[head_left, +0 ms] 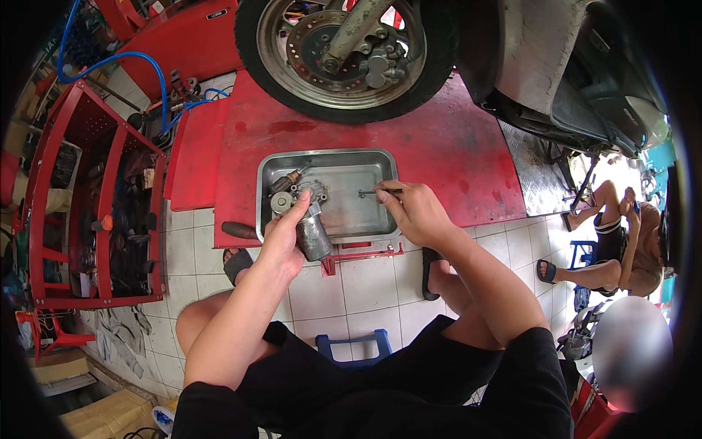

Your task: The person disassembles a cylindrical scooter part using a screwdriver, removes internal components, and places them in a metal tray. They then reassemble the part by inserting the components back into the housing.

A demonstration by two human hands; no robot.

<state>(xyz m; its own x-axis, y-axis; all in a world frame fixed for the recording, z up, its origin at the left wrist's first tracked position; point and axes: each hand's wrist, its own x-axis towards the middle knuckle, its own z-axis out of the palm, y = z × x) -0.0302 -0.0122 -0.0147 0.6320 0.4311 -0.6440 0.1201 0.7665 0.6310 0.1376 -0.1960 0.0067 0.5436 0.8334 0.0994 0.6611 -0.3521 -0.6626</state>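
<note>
One metal part [313,219] clasped in left hand [280,238], thumb on top; likely heavy, rigid, perhaps greasy, best held around cylinder [316,243]. Thin rod [367,193] pinched in right hand [420,212], tray [329,153] beneath fingertips.

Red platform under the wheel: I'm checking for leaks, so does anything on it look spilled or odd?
Yes: darker, wet-looking patches mark the red platform between the black tyre and the metal tray. They break its lighter red, suggesting spilled liquid or old stains; I can't tell which.
</note>
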